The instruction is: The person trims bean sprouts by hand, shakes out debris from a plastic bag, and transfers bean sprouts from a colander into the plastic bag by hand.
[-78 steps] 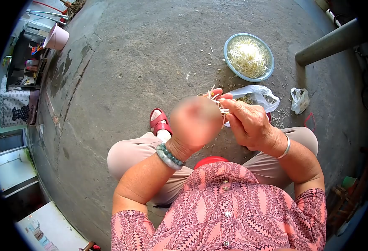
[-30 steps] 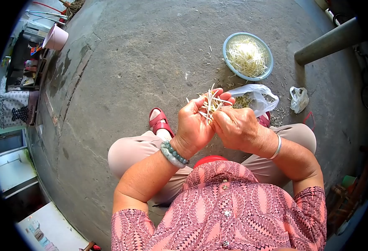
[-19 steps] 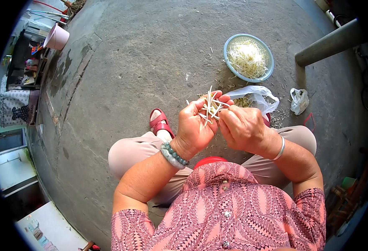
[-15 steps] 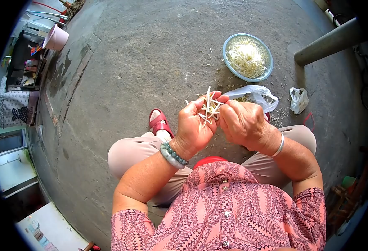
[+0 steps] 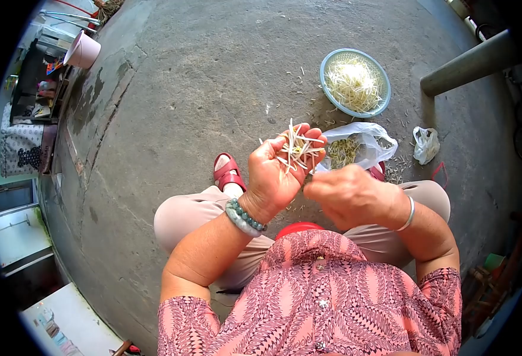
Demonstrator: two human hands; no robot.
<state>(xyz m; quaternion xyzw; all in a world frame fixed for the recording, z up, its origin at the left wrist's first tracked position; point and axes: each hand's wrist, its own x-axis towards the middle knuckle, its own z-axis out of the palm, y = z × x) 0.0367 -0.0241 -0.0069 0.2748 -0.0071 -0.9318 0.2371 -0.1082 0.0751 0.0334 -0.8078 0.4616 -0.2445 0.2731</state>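
My left hand (image 5: 282, 169) is palm up, its fingers curled around a small bunch of white bean sprouts (image 5: 298, 149). Just to its right and a little lower is my right hand (image 5: 347, 194), blurred, with its fingers pressed together; what they pinch, if anything, is too small to tell. Beyond my hands, a blue round basket (image 5: 325, 89) on the floor holds a heap of pale sprouts (image 5: 353, 83). An open clear plastic bag (image 5: 368, 145) with yellowish bits inside lies between the basket and my right hand.
A small knotted plastic bag (image 5: 425, 145) sits right of the open bag, near scattered scraps on the concrete floor (image 5: 195, 101). A grey post (image 5: 469, 64) stands at the right. A pink bucket (image 5: 83, 50) and a cluttered shelf are at the far left.
My right hand has drawn away from the sprouts, down and to the right. More of the sprouts in my left palm and of the open bag's contents now shows.
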